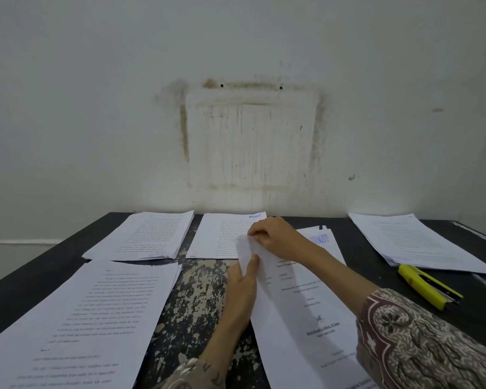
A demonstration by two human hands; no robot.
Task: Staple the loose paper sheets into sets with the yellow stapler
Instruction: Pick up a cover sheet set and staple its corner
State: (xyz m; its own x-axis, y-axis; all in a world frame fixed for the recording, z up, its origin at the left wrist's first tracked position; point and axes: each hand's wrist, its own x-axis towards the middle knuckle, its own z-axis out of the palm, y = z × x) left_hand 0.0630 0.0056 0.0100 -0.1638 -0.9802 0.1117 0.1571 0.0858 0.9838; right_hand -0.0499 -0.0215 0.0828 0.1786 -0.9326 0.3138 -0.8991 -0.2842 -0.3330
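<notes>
fingers (254,262) pinch thin (curling) sheet (298,299)

We face a white plastered wall (96,94) that fills the upper field. At twelve o'clock we see a rectangular brown stain outline (251,136), streaked with drip marks, with two dark holes (222,85) along its top edge. Below it a dark table (197,290) abuts the wall, its worn surface flaking pale at six o'clock. Lighting is soft and even.

Your bare left hand (240,287) and right hand (275,237) emerge from long sleeves (421,341) patterned in maroon, brown and cream batik florals.
</notes>
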